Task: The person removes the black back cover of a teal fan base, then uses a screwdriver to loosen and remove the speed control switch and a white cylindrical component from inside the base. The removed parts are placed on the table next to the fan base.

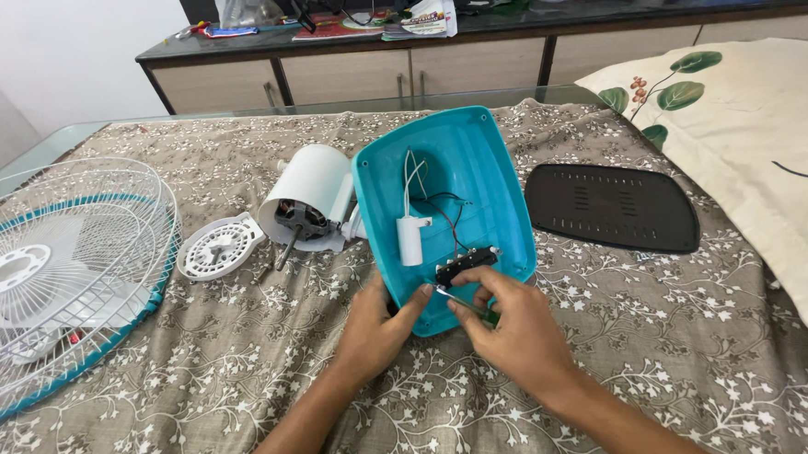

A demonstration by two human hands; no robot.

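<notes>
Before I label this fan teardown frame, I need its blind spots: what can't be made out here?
- Head view: tool tip in the right hand, hidden by its fingers.
- Near rim of the teal housing, covered by the left hand.
- Wire grille, cut off by the left edge.
- Clutter on the sideboard: too small.

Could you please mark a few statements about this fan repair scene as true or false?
1. The right hand holds a thin metal tool at the teal housing. True.
2. The black panel lies left of the housing. False: it lies to its right.
3. The wire fan guard rests at the table's left side. True.
4. The left hand grips the white motor. False: it steadies the housing's lower edge.
</notes>
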